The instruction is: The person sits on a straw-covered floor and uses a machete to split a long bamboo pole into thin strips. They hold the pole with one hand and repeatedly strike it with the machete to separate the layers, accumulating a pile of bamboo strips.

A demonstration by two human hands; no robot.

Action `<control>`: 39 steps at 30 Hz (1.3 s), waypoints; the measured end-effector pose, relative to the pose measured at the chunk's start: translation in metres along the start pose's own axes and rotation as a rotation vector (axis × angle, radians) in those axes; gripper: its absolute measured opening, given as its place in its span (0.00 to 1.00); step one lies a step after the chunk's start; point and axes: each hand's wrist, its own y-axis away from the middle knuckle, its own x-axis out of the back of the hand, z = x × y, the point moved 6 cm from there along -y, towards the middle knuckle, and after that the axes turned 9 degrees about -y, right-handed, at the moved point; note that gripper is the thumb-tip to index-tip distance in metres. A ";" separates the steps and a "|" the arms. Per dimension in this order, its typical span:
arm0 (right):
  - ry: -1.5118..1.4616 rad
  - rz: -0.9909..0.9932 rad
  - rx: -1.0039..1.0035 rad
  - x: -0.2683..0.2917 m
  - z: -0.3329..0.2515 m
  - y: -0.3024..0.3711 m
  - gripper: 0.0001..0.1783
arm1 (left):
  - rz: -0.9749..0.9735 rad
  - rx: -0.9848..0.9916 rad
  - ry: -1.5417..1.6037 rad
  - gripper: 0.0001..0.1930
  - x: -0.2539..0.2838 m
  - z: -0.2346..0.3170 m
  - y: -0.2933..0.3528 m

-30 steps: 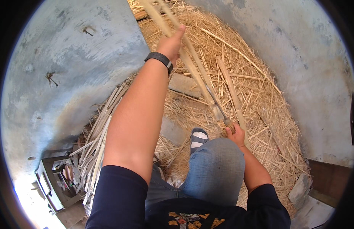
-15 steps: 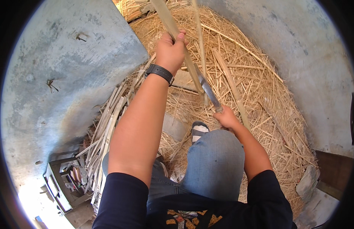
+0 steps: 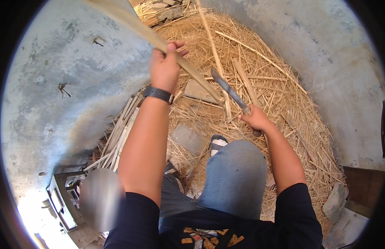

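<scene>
My left hand (image 3: 165, 69), with a dark watch on the wrist, grips a long flat bamboo strip (image 3: 198, 78). The strip slants from the upper left down to the middle, its lower end near the straw. My right hand (image 3: 258, 118) is closed round the handle of a machete (image 3: 230, 90), whose dark curved blade points up and left. Blade and held strip are apart. A thinner split strip (image 3: 210, 37) runs down behind the blade. Just beyond the right hand, a wider bamboo slat (image 3: 245, 79) lies on the straw.
Loose straw and shavings (image 3: 284, 103) cover the floor. A flat stone slab (image 3: 188, 138) lies before my feet. Several strips (image 3: 122, 128) are piled at the left. Grey walls (image 3: 76, 83) curve on both sides, and a blurred oval patch (image 3: 102, 200) hides part of the lower left.
My left hand has moved left, and the strip's upper end has swung left. The machete has come away from the strip, and my right hand has shifted slightly right.
</scene>
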 end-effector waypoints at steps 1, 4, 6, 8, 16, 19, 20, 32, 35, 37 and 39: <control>-0.001 -0.015 0.022 0.008 -0.018 0.010 0.20 | 0.032 -0.019 0.039 0.13 0.009 0.010 0.005; 0.101 -0.022 0.161 0.024 -0.051 0.018 0.21 | 0.096 -0.113 0.133 0.12 0.033 0.044 0.022; 0.209 -0.015 0.288 0.034 -0.080 0.029 0.21 | 0.150 -0.183 0.201 0.10 0.048 0.067 0.036; 0.301 -0.013 0.331 0.035 -0.120 0.046 0.20 | 0.201 -0.279 0.212 0.11 0.072 0.082 0.041; 0.279 0.013 0.193 -0.002 -0.179 0.034 0.24 | 0.223 -0.394 0.212 0.15 0.084 0.077 0.037; 0.144 0.070 0.099 -0.010 -0.157 0.029 0.27 | 0.173 -0.325 0.206 0.23 0.073 0.065 0.040; 0.120 0.049 0.090 -0.006 -0.155 0.025 0.27 | 0.213 -0.279 0.330 0.24 0.079 0.064 0.038; -0.208 0.064 0.051 0.026 -0.136 0.012 0.24 | 0.244 -0.370 0.309 0.38 0.072 0.141 0.054; -0.239 0.071 0.095 0.033 -0.137 0.011 0.24 | 0.126 -0.331 0.225 0.39 0.052 0.142 0.054; -0.241 0.067 0.124 0.035 -0.144 0.016 0.27 | 0.093 -0.318 0.209 0.40 0.042 0.138 0.062; -0.210 0.072 0.139 0.039 -0.149 0.024 0.31 | 0.084 -0.342 0.170 0.41 0.035 0.142 0.070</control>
